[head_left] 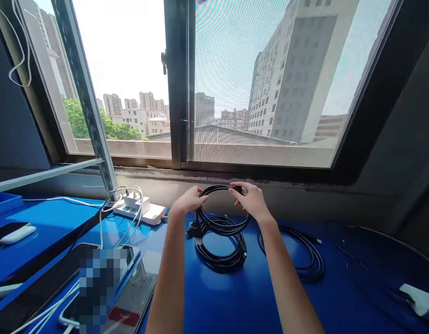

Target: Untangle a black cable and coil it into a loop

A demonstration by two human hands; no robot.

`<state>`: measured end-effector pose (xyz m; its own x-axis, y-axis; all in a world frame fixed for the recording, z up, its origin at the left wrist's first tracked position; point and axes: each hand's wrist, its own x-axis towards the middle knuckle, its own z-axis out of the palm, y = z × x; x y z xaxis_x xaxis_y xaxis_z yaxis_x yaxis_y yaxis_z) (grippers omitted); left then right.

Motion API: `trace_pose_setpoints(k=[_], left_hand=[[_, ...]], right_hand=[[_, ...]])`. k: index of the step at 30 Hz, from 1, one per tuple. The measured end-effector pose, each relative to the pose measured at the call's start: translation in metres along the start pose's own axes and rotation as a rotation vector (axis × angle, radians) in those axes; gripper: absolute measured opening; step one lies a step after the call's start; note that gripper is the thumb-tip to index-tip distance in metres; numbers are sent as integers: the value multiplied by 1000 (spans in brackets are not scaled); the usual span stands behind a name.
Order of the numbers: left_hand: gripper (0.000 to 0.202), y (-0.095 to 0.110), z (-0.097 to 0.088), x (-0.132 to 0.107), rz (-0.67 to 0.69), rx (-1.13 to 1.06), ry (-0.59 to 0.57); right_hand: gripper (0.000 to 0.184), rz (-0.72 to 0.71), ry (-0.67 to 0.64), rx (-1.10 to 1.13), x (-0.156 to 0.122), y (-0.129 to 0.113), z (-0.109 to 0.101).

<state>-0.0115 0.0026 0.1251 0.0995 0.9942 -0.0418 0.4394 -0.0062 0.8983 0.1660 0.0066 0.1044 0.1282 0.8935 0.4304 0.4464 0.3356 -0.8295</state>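
Between my two hands is a coiled black cable (221, 230), raised and tilted over the blue table. My left hand (189, 200) pinches the left side of its loop. At the upper right of the same loop, my right hand (250, 200) grips it near a black connector (237, 189). Just below lies another black cable coil (219, 268) on the table, partly overlapped by the held one. To the right, a further black cable coil (317, 264) rests flat, partly hidden behind my right forearm.
Several phones (131, 297) lie on the blue table (231, 306) at the left, with white cables among them. Behind them sits a white power strip (153, 215) with plugs. A metal rack post (92, 102) stands before the window. A white device (421, 299) is at far right.
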Motion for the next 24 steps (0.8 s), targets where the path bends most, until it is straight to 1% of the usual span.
trace_pose_setpoints(k=[2, 6, 7, 9, 12, 14, 16, 18, 21, 24], left_hand=[[18, -11, -1, 7, -50, 37, -74], [18, -40, 5, 27, -135, 100, -202], [17, -48, 8, 34, -148, 107, -226], [16, -64, 13, 46, -149, 75, -324], [20, -79, 17, 59, -155, 130, -357], [23, -83, 17, 61, -148, 190, -343], [24, -82, 17, 60, -108, 215, -299], [23, -80, 16, 55, -64, 225, -247], [25, -72, 15, 49, -33, 271, -204], [25, -56, 13, 42, -9, 320, -155]], right_hand=[[17, 25, -73, 28, -2, 9, 2], [6, -9, -173, 67, -10, 30, 5], [8, -14, -195, 68, -11, 37, 6], [15, -21, -222, 66, -13, 54, 9], [18, -41, -221, 61, -13, 82, 16], [17, -64, -201, 59, -12, 101, 20], [18, -91, -171, 53, -8, 117, 23], [21, -106, -174, 36, -4, 130, 25], [19, -123, -226, -11, 2, 140, 22], [18, -171, -249, -61, 2, 139, 17]])
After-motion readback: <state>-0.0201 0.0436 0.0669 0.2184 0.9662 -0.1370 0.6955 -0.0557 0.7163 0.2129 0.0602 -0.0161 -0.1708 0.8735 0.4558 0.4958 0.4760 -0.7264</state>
